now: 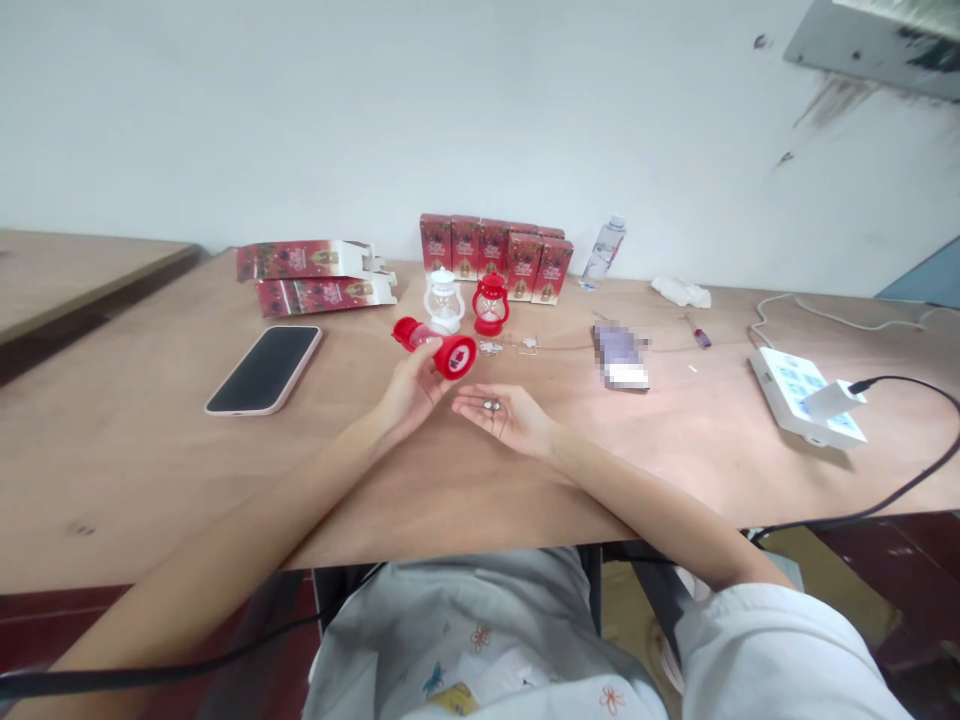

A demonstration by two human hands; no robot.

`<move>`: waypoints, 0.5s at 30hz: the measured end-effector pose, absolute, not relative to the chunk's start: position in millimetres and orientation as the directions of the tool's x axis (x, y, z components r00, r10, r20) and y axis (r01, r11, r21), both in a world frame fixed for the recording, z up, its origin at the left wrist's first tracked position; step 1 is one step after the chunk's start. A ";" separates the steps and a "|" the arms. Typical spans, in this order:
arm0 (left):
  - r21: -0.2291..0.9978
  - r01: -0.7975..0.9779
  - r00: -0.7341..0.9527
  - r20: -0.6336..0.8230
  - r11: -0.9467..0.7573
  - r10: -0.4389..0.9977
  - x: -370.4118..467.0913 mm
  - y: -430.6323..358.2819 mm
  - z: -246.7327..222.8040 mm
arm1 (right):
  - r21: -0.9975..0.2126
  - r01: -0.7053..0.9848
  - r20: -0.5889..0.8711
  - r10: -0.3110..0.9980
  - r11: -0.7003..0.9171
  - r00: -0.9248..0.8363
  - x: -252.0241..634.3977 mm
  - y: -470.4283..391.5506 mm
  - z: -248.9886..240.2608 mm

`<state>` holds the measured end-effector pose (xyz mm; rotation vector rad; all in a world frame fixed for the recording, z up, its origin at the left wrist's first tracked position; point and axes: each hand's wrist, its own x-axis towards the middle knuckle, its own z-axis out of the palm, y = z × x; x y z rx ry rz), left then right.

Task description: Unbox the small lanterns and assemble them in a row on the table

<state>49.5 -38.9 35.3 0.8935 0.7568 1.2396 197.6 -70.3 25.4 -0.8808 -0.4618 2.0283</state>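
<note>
A red toy lantern point(437, 347) is clasped on its side in the left hand's point(411, 388) grip before the boxes point(495, 248), small batteries point(491, 405) lie on the right hand's point(508, 415) spread palm, a phone point(265, 369) left of them on the wooden counter point(150, 450) under a white wall point(375, 100).

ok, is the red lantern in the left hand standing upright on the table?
No, the left hand holds the red lantern tipped on its side above the table, its base facing the camera.

No legible text anywhere. Print on red boxes point(495, 255) at 12 o'clock too small to read; bottle point(604, 250) label at 1 o'clock blurred; card point(621, 355) at 2 o'clock pixelated.
</note>
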 end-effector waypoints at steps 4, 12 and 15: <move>0.856 -0.485 0.246 -0.062 0.178 0.967 48.2 -40.8 39.0 | -0.646 -0.539 -0.389 0.840 -0.541 -0.377 198.0 -70.8 25.8; 0.928 -0.106 0.311 0.373 -0.358 0.874 47.4 -53.5 40.9 | -0.595 -0.542 -0.454 0.805 -0.594 -0.383 194.5 -70.2 19.0; 0.775 0.113 0.587 0.453 -0.622 0.671 44.2 -58.0 43.1 | -0.569 -0.609 -0.395 0.833 -0.553 -0.387 192.0 -70.1 15.6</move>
